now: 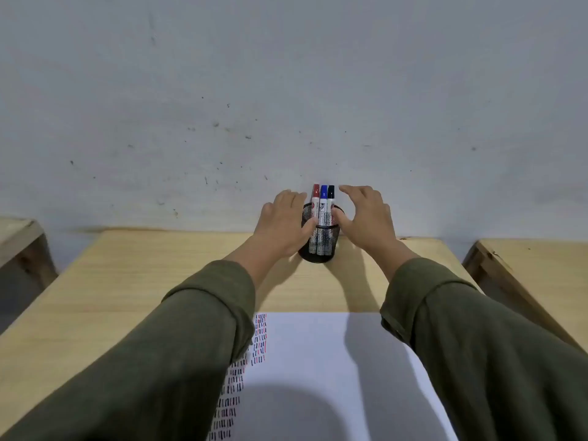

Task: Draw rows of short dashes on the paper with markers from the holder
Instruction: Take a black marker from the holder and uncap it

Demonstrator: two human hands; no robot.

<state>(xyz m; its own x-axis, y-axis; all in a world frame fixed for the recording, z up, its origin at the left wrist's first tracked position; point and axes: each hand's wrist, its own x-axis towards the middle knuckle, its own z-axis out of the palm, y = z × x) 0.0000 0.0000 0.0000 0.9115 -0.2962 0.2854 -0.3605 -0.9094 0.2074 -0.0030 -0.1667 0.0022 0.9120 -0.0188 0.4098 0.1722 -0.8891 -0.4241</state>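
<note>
A black mesh holder (pixel 321 246) stands at the far edge of the wooden desk (pixel 133 281), against the wall. Three markers stand upright in it: a red-capped marker (pixel 315 198), a blue-capped marker (pixel 324 202) and a black-capped marker (pixel 331 198). My left hand (pixel 283 222) wraps the holder's left side, thumb on its rim. My right hand (pixel 366 218) hovers at the holder's right, fingers spread beside the black marker, holding nothing. White paper (pixel 318 361) lies near me, with rows of short red, blue and black dashes (pixel 259 340) along its left part, partly under my left sleeve.
A grey speckled wall (pixel 286 106) rises right behind the desk. Other wooden furniture stands to the left (pixel 19 237) and to the right (pixel 534 268), separated by gaps. My head's shadow falls on the paper's near middle.
</note>
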